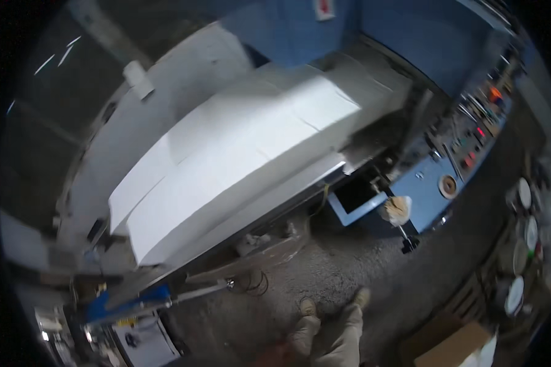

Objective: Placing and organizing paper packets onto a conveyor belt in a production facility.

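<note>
Neither of my hands shows in the head view. Only my trouser legs and my shoes appear at the lower edge, on the dark floor. In front of me stretches a long machine bed covered by large white sheets, which seem to lie overlapped. To its right is a blue bench top crowded with small tools. A round brown-and-pale ring sits on it. By the bench's near corner is a pale crumpled thing, too blurred to name, beside a black star-shaped knob.
Blue panels rise behind the bed. Several round white-topped containers stand at the right, near an open cardboard box. At the lower left are blue machine parts and a pale panel. A cable hangs under the bed.
</note>
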Action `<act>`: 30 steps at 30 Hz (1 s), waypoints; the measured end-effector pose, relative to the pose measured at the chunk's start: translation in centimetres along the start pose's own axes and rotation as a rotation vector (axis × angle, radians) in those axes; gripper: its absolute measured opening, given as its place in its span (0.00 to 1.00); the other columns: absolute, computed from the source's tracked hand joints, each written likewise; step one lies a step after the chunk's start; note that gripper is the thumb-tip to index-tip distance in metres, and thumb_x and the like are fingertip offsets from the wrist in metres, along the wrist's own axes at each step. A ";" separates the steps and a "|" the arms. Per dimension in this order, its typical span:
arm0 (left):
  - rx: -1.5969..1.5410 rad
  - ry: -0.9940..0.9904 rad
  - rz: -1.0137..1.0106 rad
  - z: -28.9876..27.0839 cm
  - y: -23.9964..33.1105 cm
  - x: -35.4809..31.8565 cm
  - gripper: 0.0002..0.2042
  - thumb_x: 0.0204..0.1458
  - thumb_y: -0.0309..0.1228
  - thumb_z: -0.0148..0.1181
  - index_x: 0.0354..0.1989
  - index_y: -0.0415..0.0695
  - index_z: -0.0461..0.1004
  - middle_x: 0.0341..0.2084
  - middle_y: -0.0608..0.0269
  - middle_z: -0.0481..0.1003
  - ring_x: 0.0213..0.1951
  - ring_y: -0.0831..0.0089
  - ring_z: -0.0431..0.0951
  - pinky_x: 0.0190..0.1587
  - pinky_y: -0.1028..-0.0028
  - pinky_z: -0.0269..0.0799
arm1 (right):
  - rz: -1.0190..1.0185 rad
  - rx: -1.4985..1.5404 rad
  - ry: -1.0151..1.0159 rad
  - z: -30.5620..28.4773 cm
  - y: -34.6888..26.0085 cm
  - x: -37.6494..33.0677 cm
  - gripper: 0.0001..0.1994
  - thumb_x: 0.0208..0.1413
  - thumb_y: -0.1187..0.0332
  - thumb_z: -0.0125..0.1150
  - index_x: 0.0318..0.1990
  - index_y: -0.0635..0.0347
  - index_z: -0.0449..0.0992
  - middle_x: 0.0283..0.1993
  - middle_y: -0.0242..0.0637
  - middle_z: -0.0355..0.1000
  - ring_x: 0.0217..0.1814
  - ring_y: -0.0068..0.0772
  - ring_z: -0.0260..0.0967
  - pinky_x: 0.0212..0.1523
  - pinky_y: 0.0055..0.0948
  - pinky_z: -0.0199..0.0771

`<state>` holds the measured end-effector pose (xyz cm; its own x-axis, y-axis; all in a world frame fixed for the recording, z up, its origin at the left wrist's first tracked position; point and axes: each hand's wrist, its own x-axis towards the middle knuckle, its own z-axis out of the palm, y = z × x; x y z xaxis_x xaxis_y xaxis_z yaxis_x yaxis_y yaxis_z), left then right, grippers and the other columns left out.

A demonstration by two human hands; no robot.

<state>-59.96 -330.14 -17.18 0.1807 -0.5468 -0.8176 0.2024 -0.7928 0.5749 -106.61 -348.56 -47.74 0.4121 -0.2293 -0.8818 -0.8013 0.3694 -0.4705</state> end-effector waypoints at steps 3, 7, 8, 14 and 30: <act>0.219 -0.007 0.074 6.2 -7.6 3.6 0.27 0.64 0.49 0.43 0.63 0.42 0.66 0.55 0.48 0.71 0.54 0.58 0.73 0.58 0.58 0.67 | -0.012 -0.072 0.016 -5.2 -1.7 -1.5 0.11 0.60 0.65 0.53 0.43 0.63 0.75 0.41 0.35 0.74 0.36 0.34 0.70 0.37 0.35 0.71; 0.554 -0.050 0.148 15.1 -19.2 8.4 0.27 0.65 0.50 0.38 0.64 0.43 0.64 0.56 0.46 0.70 0.55 0.56 0.73 0.59 0.56 0.66 | -0.025 -0.122 0.066 -12.6 -5.0 -4.8 0.11 0.61 0.67 0.53 0.42 0.63 0.77 0.39 0.35 0.76 0.36 0.32 0.72 0.38 0.36 0.73; 0.650 -0.068 0.165 16.8 -21.4 9.1 0.27 0.65 0.50 0.37 0.64 0.43 0.64 0.56 0.45 0.69 0.55 0.56 0.73 0.59 0.55 0.66 | -0.030 -0.122 0.084 -14.3 -5.9 -5.7 0.11 0.61 0.67 0.53 0.42 0.63 0.78 0.39 0.35 0.77 0.36 0.32 0.72 0.38 0.36 0.74; 0.911 -0.370 0.224 23.8 -20.6 17.6 0.28 0.65 0.49 0.39 0.67 0.44 0.60 0.62 0.44 0.64 0.62 0.52 0.65 0.63 0.54 0.59 | -0.067 -0.091 0.219 -22.2 -9.9 -8.3 0.10 0.59 0.68 0.53 0.38 0.62 0.80 0.34 0.35 0.77 0.33 0.30 0.72 0.35 0.37 0.73; -0.270 0.384 -0.134 27.9 -11.4 22.8 0.21 0.55 0.45 0.56 0.44 0.38 0.78 0.34 0.57 0.80 0.35 0.63 0.79 0.40 0.66 0.72 | -0.393 -0.651 -0.125 -33.9 -21.5 -9.5 0.12 0.61 0.66 0.49 0.38 0.65 0.77 0.33 0.38 0.73 0.41 0.36 0.69 0.42 0.36 0.71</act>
<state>-84.99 -341.06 -43.28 0.4677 -0.2657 -0.8430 0.4810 -0.7237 0.4949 -108.00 -384.87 -28.16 0.7342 -0.1166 -0.6688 -0.6635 -0.3317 -0.6706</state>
